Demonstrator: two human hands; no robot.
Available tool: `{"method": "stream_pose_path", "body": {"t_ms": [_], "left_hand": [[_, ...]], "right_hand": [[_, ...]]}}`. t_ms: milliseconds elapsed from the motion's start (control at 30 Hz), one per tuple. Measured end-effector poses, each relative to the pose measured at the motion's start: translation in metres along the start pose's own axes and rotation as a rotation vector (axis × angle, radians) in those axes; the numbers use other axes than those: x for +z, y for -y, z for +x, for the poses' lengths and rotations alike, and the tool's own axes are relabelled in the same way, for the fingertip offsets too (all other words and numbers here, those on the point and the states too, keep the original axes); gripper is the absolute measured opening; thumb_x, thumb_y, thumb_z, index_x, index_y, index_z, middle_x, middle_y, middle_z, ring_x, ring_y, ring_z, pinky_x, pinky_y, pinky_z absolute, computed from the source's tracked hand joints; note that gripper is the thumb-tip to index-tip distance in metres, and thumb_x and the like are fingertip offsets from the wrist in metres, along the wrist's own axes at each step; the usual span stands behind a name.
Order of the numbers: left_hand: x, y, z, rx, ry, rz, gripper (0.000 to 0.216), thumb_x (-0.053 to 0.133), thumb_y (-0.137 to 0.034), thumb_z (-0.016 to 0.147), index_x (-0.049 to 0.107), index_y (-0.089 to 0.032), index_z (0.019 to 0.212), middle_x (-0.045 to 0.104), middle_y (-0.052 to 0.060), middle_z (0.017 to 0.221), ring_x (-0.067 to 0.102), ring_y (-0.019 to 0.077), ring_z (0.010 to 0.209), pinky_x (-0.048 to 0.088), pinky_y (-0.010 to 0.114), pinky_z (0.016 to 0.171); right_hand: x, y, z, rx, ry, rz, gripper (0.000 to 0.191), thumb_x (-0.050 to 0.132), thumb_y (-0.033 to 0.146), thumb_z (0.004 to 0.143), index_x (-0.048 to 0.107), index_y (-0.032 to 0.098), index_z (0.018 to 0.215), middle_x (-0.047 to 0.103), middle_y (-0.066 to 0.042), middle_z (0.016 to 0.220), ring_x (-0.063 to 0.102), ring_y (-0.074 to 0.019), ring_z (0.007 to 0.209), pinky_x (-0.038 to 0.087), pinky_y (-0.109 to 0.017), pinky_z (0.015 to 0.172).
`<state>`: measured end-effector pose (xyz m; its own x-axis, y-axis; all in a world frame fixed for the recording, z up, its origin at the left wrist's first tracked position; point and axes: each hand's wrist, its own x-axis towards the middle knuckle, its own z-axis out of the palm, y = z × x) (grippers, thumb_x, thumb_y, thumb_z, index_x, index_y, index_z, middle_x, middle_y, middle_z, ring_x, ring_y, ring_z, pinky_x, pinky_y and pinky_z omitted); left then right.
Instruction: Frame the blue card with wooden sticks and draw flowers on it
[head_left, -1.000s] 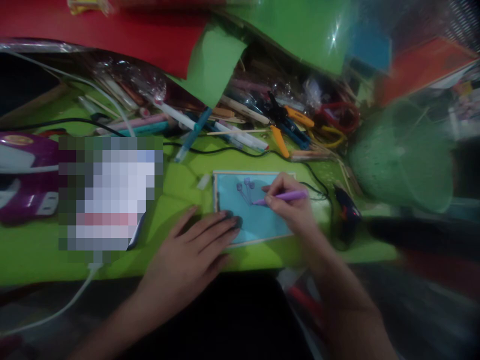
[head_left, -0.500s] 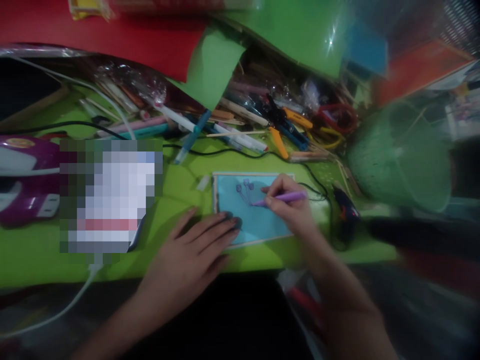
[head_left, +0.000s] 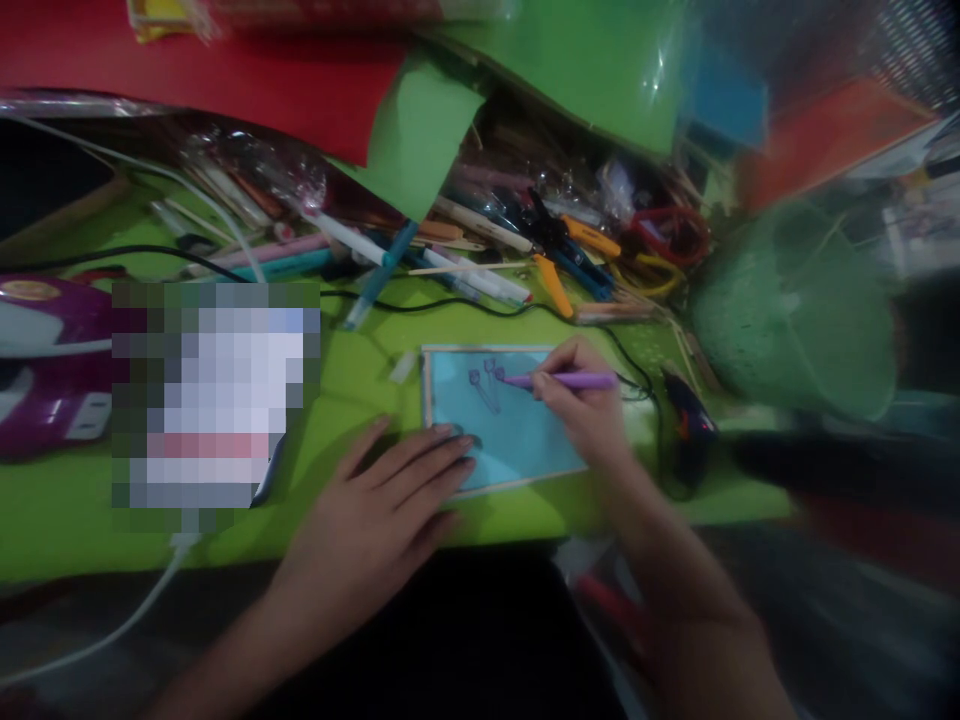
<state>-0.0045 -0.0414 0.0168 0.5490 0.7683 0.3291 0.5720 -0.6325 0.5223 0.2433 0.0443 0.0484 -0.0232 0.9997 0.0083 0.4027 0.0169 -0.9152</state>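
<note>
My right hand [head_left: 581, 395] is closed around a purple pen [head_left: 589, 381], its tip at the rightmost of three small flower heads drawn on a blue card [head_left: 517, 440]. Thin stems run down from the drawn flowers [head_left: 489, 368]. A light, narrow frame borders the card, which lies flat on the green tabletop. My left hand [head_left: 382, 510] rests flat with fingers spread, its fingertips over the card's lower left corner. The lower right part of the card is partly behind my right hand.
A phone [head_left: 217, 400], blurred out, lies at left with a white cable [head_left: 150, 610]. Behind the card are pens, sticks and orange-handled pliers [head_left: 555, 285]. A computer mouse [head_left: 690, 410] and a green translucent bin [head_left: 795, 310] are at right. A black cord [head_left: 420, 307] crosses the table.
The pen tip has moved up from the lower ends of the stems to the right flower head. My left hand has stayed in place on the card.
</note>
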Motion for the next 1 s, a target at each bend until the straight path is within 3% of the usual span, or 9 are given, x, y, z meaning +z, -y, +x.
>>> {"method": "stream_pose_path", "body": {"t_ms": [1000], "left_hand": [[0.0005, 0.0013, -0.0003, 0.004, 0.012, 0.002, 0.032, 0.056, -0.026, 0.105, 0.066, -0.022, 0.135, 0.071, 0.003, 0.142, 0.063, 0.0233, 0.135, 0.019, 0.048, 0.133]], "right_hand": [[-0.0011, 0.0034, -0.0044, 0.048, 0.065, 0.006, 0.013, 0.069, 0.025, 0.078, 0.058, 0.024, 0.071, 0.058, 0.004, 0.066, 0.054, -0.0145, 0.064, 0.045, -0.030, 0.061]]}}
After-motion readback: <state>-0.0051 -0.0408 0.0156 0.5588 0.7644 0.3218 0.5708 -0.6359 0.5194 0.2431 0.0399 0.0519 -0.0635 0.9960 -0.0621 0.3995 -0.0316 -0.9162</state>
